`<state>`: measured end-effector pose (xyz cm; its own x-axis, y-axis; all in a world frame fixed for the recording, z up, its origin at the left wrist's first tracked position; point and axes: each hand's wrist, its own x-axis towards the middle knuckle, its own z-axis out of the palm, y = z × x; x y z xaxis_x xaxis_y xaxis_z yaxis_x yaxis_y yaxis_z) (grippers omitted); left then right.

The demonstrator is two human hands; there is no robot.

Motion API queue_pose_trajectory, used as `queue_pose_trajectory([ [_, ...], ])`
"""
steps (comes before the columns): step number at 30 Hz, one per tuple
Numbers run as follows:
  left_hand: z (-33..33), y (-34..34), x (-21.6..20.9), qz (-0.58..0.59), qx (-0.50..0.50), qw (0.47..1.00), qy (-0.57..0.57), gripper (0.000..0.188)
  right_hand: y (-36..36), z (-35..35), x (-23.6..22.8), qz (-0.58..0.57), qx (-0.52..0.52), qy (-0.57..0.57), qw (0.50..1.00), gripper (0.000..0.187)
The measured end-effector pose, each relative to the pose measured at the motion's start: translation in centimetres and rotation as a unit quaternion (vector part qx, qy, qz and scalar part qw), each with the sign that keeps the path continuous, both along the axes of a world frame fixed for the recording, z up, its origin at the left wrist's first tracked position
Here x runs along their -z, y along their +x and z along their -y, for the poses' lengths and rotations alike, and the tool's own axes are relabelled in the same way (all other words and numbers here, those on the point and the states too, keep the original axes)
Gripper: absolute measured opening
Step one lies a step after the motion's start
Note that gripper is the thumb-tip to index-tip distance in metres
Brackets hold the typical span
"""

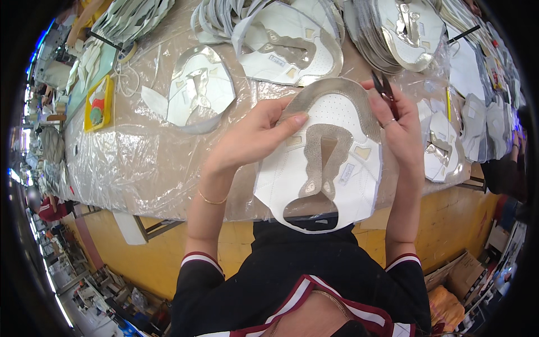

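Observation:
A flat white shoe upper (353, 116) with a silvery-grey toe band, small perforations and a cut-out throat is held up in front of me, toe end away from me. My left hand (266, 132) grips its left toe edge, thumb lying on top near the perforations. At the other side, my right hand (397, 126) is closed around dark thread snips (383, 89), whose blades point up and away. Its fingertips are also beside the upper's right toe edge; whether they pinch it I cannot tell.
Plastic sheeting (129, 168) covers the table. Another upper (200, 90) lies at the left, with stacked uppers (281, 50) behind and a further stack (407, 33) at far right. A yellow tray (99, 104) sits left. More uppers (441, 146) lie right, near the table edge.

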<state>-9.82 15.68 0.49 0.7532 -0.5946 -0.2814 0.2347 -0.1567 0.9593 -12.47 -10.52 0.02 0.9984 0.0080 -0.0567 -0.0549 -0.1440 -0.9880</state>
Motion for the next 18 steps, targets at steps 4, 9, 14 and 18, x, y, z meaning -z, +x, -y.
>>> queue_pose_trajectory([
  [4,-0.9,-1.5,0.9,-0.037,-0.123,0.989,-0.076,0.036,-1.1,2.0,0.8,-0.032,-0.048,0.075,0.996,0.041],
  [9,-1.5,-2.2,1.5,-0.069,-0.213,0.967,-0.124,0.036,-4.1,2.5,2.7,0.001,-0.071,0.118,0.991,0.055],
  [14,-1.7,-3.0,2.0,-0.054,-0.205,0.969,-0.13,0.038,-5.6,1.6,2.0,-0.082,-0.002,0.067,0.994,0.035],
  [18,-0.9,-4.3,3.6,-0.017,-0.25,0.966,-0.06,0.044,-5.2,-0.1,0.9,0.093,0.16,-0.295,0.937,0.031],
])
